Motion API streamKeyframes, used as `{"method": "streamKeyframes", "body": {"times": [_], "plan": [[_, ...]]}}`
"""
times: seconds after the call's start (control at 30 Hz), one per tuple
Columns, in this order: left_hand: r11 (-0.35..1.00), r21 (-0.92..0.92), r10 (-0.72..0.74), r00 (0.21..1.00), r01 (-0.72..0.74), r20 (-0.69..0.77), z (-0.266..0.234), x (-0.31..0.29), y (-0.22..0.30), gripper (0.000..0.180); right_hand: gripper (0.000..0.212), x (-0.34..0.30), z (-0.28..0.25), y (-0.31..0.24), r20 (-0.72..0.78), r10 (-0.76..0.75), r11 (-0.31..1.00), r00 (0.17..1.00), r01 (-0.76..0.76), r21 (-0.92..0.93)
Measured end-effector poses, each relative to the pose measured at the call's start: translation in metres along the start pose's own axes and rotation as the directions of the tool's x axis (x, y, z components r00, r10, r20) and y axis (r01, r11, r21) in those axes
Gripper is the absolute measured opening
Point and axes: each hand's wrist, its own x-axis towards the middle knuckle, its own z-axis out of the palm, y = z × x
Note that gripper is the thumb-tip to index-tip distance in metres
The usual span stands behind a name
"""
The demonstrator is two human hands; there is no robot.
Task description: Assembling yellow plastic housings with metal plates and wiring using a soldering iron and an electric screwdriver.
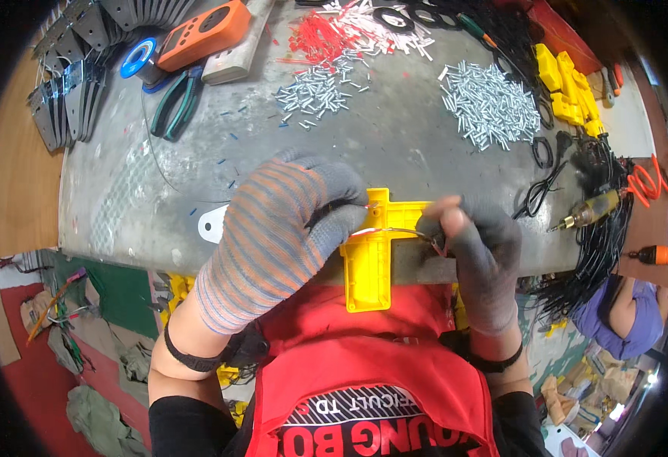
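Note:
A yellow plastic housing point(368, 270), open-faced with side arms, lies at the table's near edge and partly overhangs it. My left hand point(288, 206), in a grey glove with orange stripes, is closed at its upper left, thumb and forefinger pinching what looks like a thin red wire end. My right hand point(482, 247), in a grey glove with bare fingertips, is closed at the right arm of the housing on a dark wire point(406, 230). This wire runs across the housing, with a white and red stretch nearer my left hand. The gloves partly hide both grips.
A white plate with a hole point(210, 226) lies beside my left hand. Farther back are screw piles point(490, 107), red and white pieces point(322, 38), pliers point(177, 103), a wire spool point(142, 59) and an orange meter point(204, 34). Black cables point(593, 236) and an electric screwdriver point(593, 211) are right.

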Motion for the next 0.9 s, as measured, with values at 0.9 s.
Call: {"method": "streamKeyframes", "body": {"times": [0.9], "plan": [[0.973, 0.187, 0.155, 0.982, -0.132, -0.109, 0.005, -0.011, -0.009, 0.013, 0.014, 0.032, 0.023, -0.011, 0.222, -0.139, 0.900, 0.965, 0.217, -0.379]]}}
